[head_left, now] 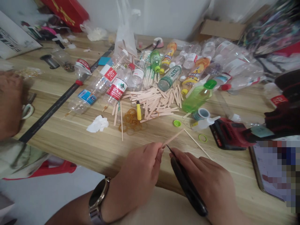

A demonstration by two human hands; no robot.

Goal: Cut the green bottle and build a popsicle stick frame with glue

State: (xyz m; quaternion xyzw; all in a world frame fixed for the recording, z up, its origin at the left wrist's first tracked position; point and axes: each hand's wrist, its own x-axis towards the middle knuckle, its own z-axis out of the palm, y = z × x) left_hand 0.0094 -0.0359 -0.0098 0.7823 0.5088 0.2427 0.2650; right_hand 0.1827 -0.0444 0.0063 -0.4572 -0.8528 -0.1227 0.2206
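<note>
My left hand, with a watch on its wrist, pinches the near end of a thin wooden stick that points up and to the right over the table. My right hand is wrapped round a black-handled cutter; the cutter's tip sits right at the stick's held end. Both hands hover at the near edge of the wooden table. Beyond them lies a heap of flat wooden sticks and a cluster of rubber bands.
Many empty plastic bottles and a green bottle crowd the middle and far side. A red power tool lies to the right, a long black ruler to the left. Another person's hand shows at the left edge.
</note>
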